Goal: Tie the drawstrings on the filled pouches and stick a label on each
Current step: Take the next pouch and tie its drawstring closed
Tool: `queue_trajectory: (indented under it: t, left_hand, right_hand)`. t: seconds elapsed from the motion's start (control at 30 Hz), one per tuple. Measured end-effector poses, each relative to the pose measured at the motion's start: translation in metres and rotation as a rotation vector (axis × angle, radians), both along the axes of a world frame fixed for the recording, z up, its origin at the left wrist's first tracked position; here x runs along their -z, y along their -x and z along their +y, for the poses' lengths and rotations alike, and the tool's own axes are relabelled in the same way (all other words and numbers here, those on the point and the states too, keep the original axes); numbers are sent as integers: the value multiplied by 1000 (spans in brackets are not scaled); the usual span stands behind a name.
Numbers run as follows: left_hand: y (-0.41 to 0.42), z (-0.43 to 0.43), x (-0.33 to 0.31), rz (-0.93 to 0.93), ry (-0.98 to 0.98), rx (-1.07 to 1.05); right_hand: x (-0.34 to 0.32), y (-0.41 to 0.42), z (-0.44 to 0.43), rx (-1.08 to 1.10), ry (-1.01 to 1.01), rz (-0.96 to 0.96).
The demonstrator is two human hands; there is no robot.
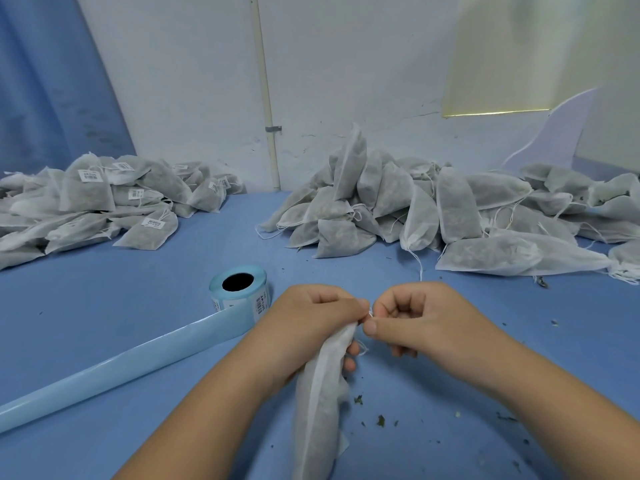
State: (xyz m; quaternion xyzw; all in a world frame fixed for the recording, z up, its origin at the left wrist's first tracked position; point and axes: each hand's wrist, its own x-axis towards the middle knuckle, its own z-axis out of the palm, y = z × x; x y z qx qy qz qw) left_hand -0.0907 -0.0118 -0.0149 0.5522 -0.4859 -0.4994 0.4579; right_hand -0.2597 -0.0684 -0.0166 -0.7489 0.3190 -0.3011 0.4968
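A blue table [145,341] fills the lower part of the head view and runs back to a white, scuffed wall [190,81]. A pale pipe [265,98] climbs the wall near the middle, clipped by a small bracket. A blue curtain [52,81] hangs at the far left, and a yellowish sheet [502,64] covers the wall at the upper right.

On the right side of the table lies a large heap of unlabelled pouches [450,209], white mesh bags with dark filling and loose strings trailing out. On the left lies a lower heap of labelled pouches [93,199], several showing small white barcode stickers.

A long strip of light blue backing paper [114,372] runs from the lower left edge up to the label roll [239,285], which stands near the table's centre, just left of the hands.

The pouch in hand [318,403] is at the bottom centre, held upright over the table, long and narrow, white and translucent, with greenish filling showing through. The left hand [311,327] grips its gathered neck with curled fingers. The right hand [426,320] is beside it, thumb and forefinger pinching the thin white drawstring [370,314] at the pouch's mouth, the other fingers curled in.

Small green crumbs [381,420] are scattered on the table to the right of the pouch.
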Motion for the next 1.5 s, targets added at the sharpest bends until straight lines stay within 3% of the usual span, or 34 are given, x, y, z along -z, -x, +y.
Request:
queue_trajectory:
  t: [0.23,0.33,0.5,1.1,1.3,1.4,1.5]
  left_hand:
    - [-2,0,1,-58,16,-9]
    - [0,1,1,-42,-15,-27]
    - [4,1,0,-37,4,-71]
    - [11,3,-2,-47,117,-111]
    - [12,3,-1,-73,163,-104]
    - [11,1,2,-169,170,-131]
    - [10,-2,7,-382,236,-191]
  right_hand:
    - [2,1,-2,-12,-4,5]
    - [4,2,-4,51,112,29]
    - [2,1,-1,156,148,-107]
    - [7,-12,10,302,153,-51]
    - [6,-11,16,351,243,-26]
    - [5,-10,17,367,294,8]
    - [5,-9,15,367,317,68]
